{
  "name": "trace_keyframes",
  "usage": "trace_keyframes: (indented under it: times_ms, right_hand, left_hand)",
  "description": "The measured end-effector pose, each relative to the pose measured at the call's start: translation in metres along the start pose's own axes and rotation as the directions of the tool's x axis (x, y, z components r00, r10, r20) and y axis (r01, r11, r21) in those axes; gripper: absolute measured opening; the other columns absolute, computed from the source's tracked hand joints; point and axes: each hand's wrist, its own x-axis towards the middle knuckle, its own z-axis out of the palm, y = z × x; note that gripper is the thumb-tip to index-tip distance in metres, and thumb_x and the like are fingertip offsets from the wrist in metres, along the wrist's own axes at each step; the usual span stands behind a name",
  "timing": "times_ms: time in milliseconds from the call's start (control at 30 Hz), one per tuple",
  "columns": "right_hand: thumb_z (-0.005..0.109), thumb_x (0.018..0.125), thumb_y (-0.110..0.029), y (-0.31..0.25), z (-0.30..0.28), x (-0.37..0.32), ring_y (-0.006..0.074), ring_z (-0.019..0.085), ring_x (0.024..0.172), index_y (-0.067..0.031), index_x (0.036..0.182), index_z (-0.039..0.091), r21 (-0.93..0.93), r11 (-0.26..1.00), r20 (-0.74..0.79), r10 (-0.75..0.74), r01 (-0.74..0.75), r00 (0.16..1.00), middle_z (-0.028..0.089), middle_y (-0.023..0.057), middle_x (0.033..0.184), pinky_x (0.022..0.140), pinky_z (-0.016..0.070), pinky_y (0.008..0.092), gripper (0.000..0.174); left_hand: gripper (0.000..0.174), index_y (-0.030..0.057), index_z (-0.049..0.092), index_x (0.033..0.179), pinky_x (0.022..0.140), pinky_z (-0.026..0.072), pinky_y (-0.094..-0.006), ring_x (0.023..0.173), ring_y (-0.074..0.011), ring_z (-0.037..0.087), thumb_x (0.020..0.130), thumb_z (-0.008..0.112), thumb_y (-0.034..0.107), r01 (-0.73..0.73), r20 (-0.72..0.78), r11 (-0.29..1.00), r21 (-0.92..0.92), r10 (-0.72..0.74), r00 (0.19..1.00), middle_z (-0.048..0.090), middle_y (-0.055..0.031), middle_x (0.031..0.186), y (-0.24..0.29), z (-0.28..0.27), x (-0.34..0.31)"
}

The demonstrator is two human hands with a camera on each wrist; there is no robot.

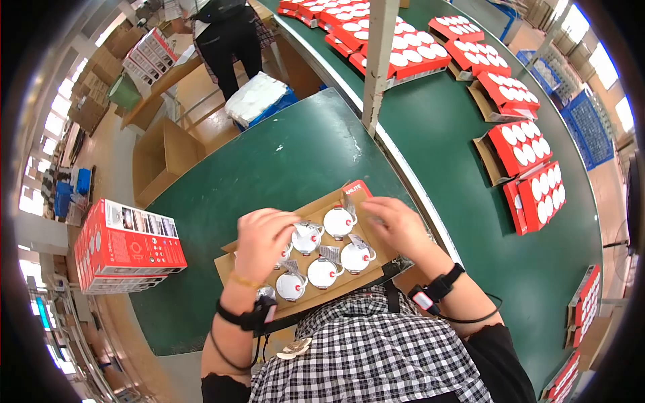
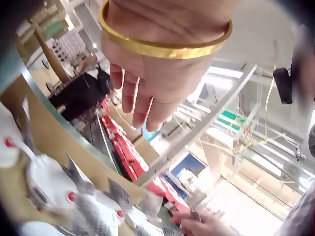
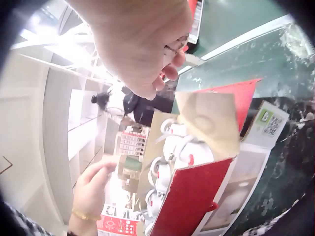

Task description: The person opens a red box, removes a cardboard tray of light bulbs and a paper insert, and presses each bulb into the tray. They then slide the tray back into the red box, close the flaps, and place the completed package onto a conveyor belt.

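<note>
An open red-and-brown carton (image 1: 359,190) lies in front of me, holding several round white lamp-like units (image 1: 322,274). Each has a looped white cable, a red spot and a silvery printed label. My left hand (image 1: 264,240) hovers over the carton's left half, fingertips close to the back row of units. In the left wrist view its fingers (image 2: 142,103) extend loosely, with nothing between them. My right hand (image 1: 400,225) hangs over the carton's right end, fingers pointing inward and slightly bent. The right wrist view shows its fingertips (image 3: 170,71) above the carton, partly hidden by the palm.
A stack of red printed boxes (image 1: 134,245) stands at the left of the green table (image 1: 269,161). Beyond a metal post (image 1: 379,67), filled red cartons (image 1: 521,144) line a green belt. An empty cardboard box (image 1: 164,161) and another person (image 1: 232,43) are farther back.
</note>
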Motion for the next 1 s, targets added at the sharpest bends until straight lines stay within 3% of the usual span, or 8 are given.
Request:
trace_keyframes:
  times_ms: [133,200,233,300,400,633,933,1000]
  right_hand:
    - [0.066,0.088,-0.012,0.038,-0.009,-0.031,0.0295,0.066,0.098,-0.0106,0.119,0.068,0.077,0.967,0.074,0.239,-0.244,0.968,0.069,0.0110,0.109,0.085,0.0544,0.0388,0.031]
    - [0.064,0.092,-0.013,0.042,-0.012,-0.046,0.0263,0.068,0.096,-0.0097,0.122,0.068,0.167,0.852,0.181,0.469,-0.496,0.865,0.071,0.0139,0.103,0.085,0.0534,0.0352,0.030]
    - [0.064,0.092,-0.013,0.041,-0.011,-0.052,0.0263,0.068,0.096,-0.0097,0.122,0.068,0.162,0.854,0.183,0.466,-0.494,0.866,0.071,0.0139,0.103,0.085,0.0534,0.0352,0.030]
    - [0.063,0.095,-0.015,0.039,-0.008,-0.062,0.0218,0.068,0.096,-0.0107,0.125,0.067,0.255,0.733,0.292,0.563,-0.630,0.773,0.071,0.0144,0.106,0.086,0.0524,0.0322,0.031]
    - [0.063,0.094,-0.014,0.043,0.003,-0.070,0.0202,0.068,0.096,-0.0109,0.127,0.067,0.286,0.731,0.301,0.546,-0.620,0.782,0.071,0.0136,0.107,0.087,0.0523,0.0319,0.033]
    - [0.066,0.091,-0.013,0.058,0.013,-0.066,0.0196,0.067,0.092,-0.0134,0.128,0.067,0.278,0.781,0.314,0.477,-0.560,0.821,0.070,0.0120,0.101,0.085,0.0519,0.0320,0.036]
    - [0.067,0.089,-0.007,0.044,0.011,-0.058,0.0173,0.060,0.084,-0.0134,0.134,0.061,0.042,0.892,0.370,0.405,-0.450,0.836,0.065,0.0073,0.095,0.082,0.0501,0.0297,0.046]
    - [0.068,0.087,-0.003,0.046,0.017,-0.058,0.0165,0.061,0.089,-0.0162,0.141,0.055,0.274,0.862,0.348,0.325,-0.426,0.880,0.065,0.0081,0.100,0.085,0.0505,0.0296,0.057]
  left_hand:
    - [0.020,0.0037,0.071,0.106,0.098,0.0465,-0.0383,0.110,-0.0273,0.063,0.086,0.067,0.005,0.272,-0.104,0.961,0.054,-0.265,0.959,0.071,-0.0095,0.113,-0.008,-0.074,-0.068]
    - [0.025,0.0041,0.071,0.110,0.099,0.0466,-0.0384,0.111,-0.0262,0.062,0.085,0.066,0.001,0.472,-0.198,0.880,-0.054,-0.473,0.858,0.070,-0.0106,0.114,-0.030,-0.088,-0.119]
    - [0.025,0.0041,0.071,0.110,0.099,0.0466,-0.0384,0.111,-0.0262,0.062,0.085,0.066,0.001,0.475,-0.201,0.878,-0.059,-0.477,0.856,0.070,-0.0106,0.114,-0.043,-0.092,-0.149]
    - [0.034,0.0054,0.068,0.118,0.099,0.0475,-0.0379,0.113,-0.0273,0.061,0.085,0.066,0.001,0.688,-0.243,0.722,-0.078,-0.683,0.689,0.068,-0.0120,0.118,-0.065,-0.088,-0.204]
    - [0.046,0.0071,0.063,0.129,0.101,0.0463,-0.0384,0.115,-0.0285,0.061,0.083,0.068,0.002,0.746,-0.127,0.666,-0.007,-0.740,0.660,0.066,-0.0126,0.122,-0.057,-0.073,-0.244]
    - [0.094,0.0055,0.042,0.146,0.111,0.0374,-0.0444,0.129,-0.0360,0.048,0.063,0.086,0.011,0.647,0.149,0.763,0.012,-0.641,0.753,0.054,-0.0168,0.138,-0.043,-0.032,-0.257]
    - [0.105,0.0039,0.035,0.149,0.111,0.0352,-0.0462,0.134,-0.0362,0.044,0.059,0.089,0.010,0.554,0.071,0.832,-0.032,-0.551,0.832,0.049,-0.0168,0.143,-0.047,-0.007,-0.261]
    - [0.107,0.0043,0.034,0.150,0.112,0.0348,-0.0462,0.134,-0.0360,0.044,0.058,0.090,0.011,0.541,0.067,0.841,-0.026,-0.539,0.840,0.048,-0.0167,0.144,-0.048,-0.004,-0.262]
